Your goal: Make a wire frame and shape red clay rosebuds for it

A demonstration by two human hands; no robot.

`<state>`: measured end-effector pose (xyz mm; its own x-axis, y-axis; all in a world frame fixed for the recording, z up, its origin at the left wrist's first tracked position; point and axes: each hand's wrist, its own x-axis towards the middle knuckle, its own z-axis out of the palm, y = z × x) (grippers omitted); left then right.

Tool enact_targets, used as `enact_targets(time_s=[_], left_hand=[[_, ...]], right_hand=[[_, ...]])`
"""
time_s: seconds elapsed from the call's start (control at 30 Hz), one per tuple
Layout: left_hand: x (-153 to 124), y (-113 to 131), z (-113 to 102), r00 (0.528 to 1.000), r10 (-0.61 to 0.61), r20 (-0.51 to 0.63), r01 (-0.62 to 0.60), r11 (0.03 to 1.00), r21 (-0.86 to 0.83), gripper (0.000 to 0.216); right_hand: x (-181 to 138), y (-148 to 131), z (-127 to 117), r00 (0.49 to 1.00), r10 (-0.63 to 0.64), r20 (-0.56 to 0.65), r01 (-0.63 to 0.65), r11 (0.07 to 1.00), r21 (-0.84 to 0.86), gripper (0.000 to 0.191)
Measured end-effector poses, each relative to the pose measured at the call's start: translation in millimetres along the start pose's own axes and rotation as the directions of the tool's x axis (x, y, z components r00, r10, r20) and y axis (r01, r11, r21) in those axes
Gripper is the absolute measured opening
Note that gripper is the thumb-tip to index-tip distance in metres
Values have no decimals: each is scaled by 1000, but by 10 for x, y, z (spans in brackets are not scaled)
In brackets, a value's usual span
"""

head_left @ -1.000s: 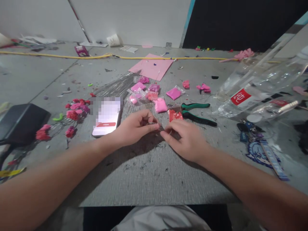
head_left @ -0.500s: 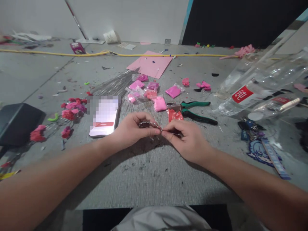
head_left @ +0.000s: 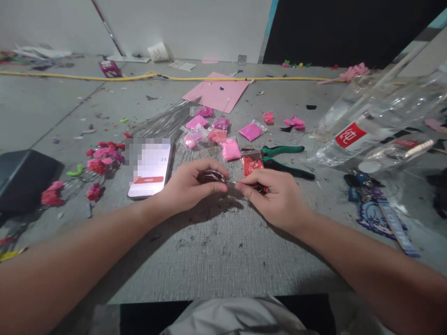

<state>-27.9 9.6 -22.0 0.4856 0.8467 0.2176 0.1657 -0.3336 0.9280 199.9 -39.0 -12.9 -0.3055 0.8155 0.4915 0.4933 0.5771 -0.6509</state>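
Note:
A thin twisted metal wire [head_left: 232,182] stretches between my two hands over the grey table. My left hand [head_left: 192,186] is curled round one part, its thumb and fingertips closed on the wire. With thumb and forefinger, my right hand [head_left: 274,195] pinches the other part. A small red spot shows under the right fingers; I cannot make out what it is. Just beyond the right hand lie a bag of red clay [head_left: 248,165] and green-handled pliers [head_left: 284,150]. A phone [head_left: 150,188] lies left of my left hand.
Several bags of pink clay [head_left: 230,150] lie ahead, beside a bundle of straight wires [head_left: 164,120] and pink paper [head_left: 223,95]. Red and pink flowers on wire stems [head_left: 99,163] sit left. Plastic bottles [head_left: 352,135] and a keychain [head_left: 379,216] are right. A yellow cable [head_left: 209,78] crosses the back.
My hands have moved slightly apart, and more of the twisted wire shows between the fingertips. The objects on the table appear unmoved apart from a slight shift of the view.

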Motion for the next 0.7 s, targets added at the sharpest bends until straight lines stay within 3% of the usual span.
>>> enact_targets(time_s=[0.27, 0.4, 0.53, 0.7], left_hand=[[27, -4, -53, 977, 109, 184, -121, 991, 56, 4], [44, -6, -72, 962, 106, 250, -113, 994, 14, 3], [41, -26, -66, 984, 57, 170, -60, 998, 10, 4], [41, -36, -65, 990, 29, 136, -30, 999, 9, 5]], right_hand=[[3, -2, -20, 997, -40, 73, 32, 994, 104, 12], [20, -21, -53, 992, -43, 119, 30, 993, 113, 12], [20, -15, -50, 996, -49, 78, 47, 998, 36, 9], [18, 2, -53, 992, -84, 99, 84, 996, 3, 24]])
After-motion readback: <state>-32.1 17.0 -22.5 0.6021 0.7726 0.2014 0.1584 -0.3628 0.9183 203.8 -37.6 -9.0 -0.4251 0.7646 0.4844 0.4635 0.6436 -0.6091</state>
